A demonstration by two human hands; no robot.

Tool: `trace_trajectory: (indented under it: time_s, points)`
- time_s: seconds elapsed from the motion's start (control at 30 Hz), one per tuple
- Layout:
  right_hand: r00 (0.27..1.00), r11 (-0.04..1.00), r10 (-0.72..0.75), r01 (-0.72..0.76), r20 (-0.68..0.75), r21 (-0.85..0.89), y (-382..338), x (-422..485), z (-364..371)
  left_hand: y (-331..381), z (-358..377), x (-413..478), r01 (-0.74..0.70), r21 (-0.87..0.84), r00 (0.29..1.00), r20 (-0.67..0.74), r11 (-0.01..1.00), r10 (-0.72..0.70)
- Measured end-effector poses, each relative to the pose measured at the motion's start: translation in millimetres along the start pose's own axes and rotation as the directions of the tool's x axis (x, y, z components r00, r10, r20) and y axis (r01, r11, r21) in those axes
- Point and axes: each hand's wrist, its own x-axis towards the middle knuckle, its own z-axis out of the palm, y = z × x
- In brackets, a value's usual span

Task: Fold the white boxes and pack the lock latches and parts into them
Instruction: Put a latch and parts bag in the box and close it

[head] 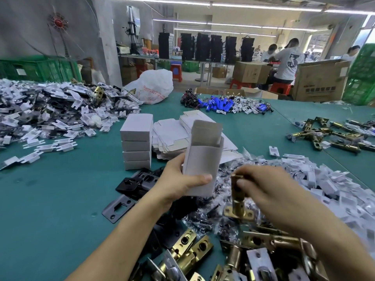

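The white box [203,159] stands upright in my left hand [178,185], thumb and fingers curled round its lower half, open mouth on top, flap raised. Just right of that hand, my right hand [269,185] pinches a brass latch [236,197] by its upper end, long axis vertical, plate downward. The latch sits below the mouth; I judge it must rise first. Loose latches [190,250] lie on the desk [60,199].

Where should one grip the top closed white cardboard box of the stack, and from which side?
Likely from above, pinching the top closed white cardboard box across its two long side walls: it lies flat, highest on the stack, above the neighbouring unfolded white box blanks.
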Motion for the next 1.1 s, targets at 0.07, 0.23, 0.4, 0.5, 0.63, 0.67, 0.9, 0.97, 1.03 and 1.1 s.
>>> trace_trajectory:
  time_s: [0.07,0.23,0.4,0.5,0.63,0.67,0.9,0.97,1.03,1.1]
  points:
    - [0.986,0.993,0.037,-0.018,-0.160,0.120,8,2,-8,-1,-1,-1,0.010,0.058,0.997,0.082,0.998,-0.014]
    - [0.820,0.872,0.117,0.186,-0.561,0.453,11,-2,-29,-2,2,-1,-0.083,0.175,0.978,0.201,0.981,0.047]
    - [0.784,0.713,0.085,0.384,-0.616,0.587,-1,-5,-36,-4,7,-1,-0.150,0.270,0.977,0.188,0.951,0.100]
    - [0.808,0.761,0.051,0.349,-0.587,0.547,-5,-2,-28,-4,11,-4,-0.182,0.335,0.974,0.192,0.924,0.122]
    - [0.807,0.833,0.039,0.299,-0.589,0.465,-7,3,-18,-4,18,-8,-0.223,0.381,0.966,0.213,0.897,0.150]
    - [0.807,0.842,0.037,0.292,-0.590,0.452,-7,3,-17,-4,19,-9,-0.225,0.385,0.966,0.209,0.895,0.153]
    - [0.825,0.866,0.073,0.226,-0.561,0.445,-3,2,-18,-10,17,-8,-0.208,0.347,0.973,0.168,0.915,0.157]
    - [0.817,0.879,0.084,0.209,-0.571,0.429,-3,1,-17,-12,18,-7,-0.204,0.354,0.975,0.154,0.913,0.158]
    - [0.814,0.879,0.086,0.210,-0.575,0.428,-5,1,-17,-14,18,-6,-0.211,0.354,0.974,0.153,0.911,0.166]
    - [0.807,0.889,0.071,0.215,-0.587,0.404,-9,1,-16,-15,19,-5,-0.219,0.346,0.972,0.162,0.912,0.172]
